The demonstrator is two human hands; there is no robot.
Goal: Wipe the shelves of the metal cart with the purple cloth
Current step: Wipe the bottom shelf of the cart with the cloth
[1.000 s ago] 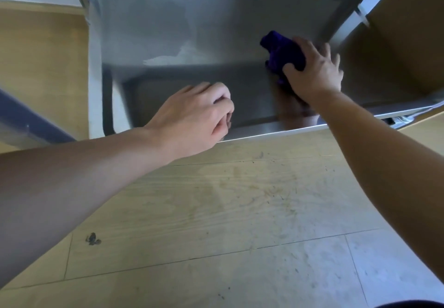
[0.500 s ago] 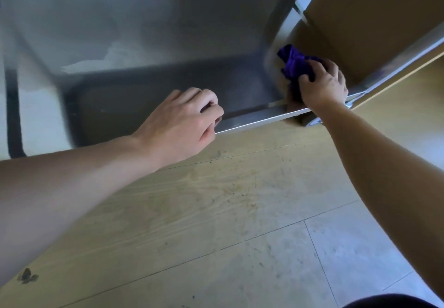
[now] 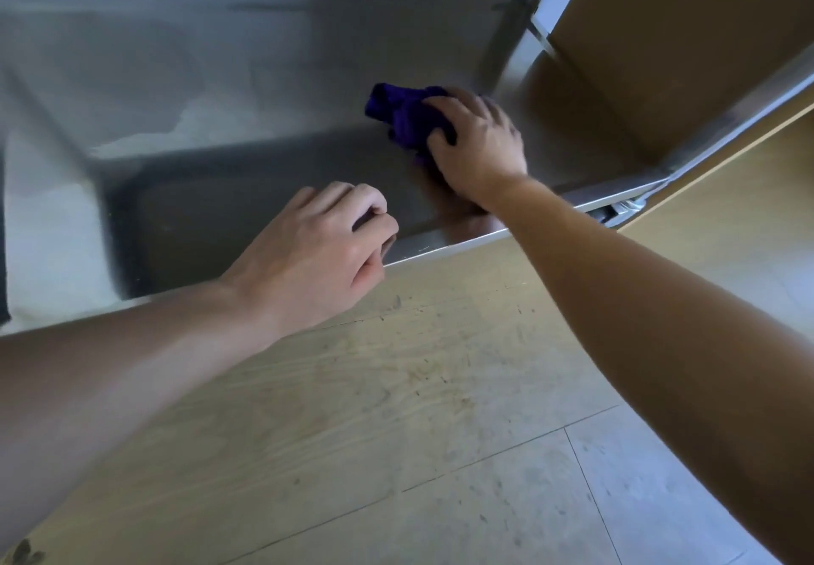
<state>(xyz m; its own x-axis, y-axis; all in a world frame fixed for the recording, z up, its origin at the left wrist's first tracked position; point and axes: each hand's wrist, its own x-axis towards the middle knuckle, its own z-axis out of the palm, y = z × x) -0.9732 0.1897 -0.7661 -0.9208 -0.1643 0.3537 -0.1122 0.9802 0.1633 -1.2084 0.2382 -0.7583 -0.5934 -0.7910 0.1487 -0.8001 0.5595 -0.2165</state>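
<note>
The metal cart's low shelf (image 3: 246,194) fills the upper half of the head view, shiny and reflective. My right hand (image 3: 478,146) holds a bunched purple cloth (image 3: 407,115) against the shelf, right of its middle and short of the right corner post (image 3: 513,27). The fingers curl over the cloth and hide its near part. At the shelf's front lip (image 3: 445,247) is my left hand (image 3: 321,252), its fingers curled into a loose fist with nothing seen in it.
A wooden floor (image 3: 374,410) lies below the shelf, with grey tiles (image 3: 660,498) at the lower right. A brown board (image 3: 652,53) stands behind the cart's right end. A caster or bracket (image 3: 625,207) shows under the right front corner.
My right hand has drawn the cloth from the shelf's right front corner leftward and farther in. The left hand stays at the front lip.
</note>
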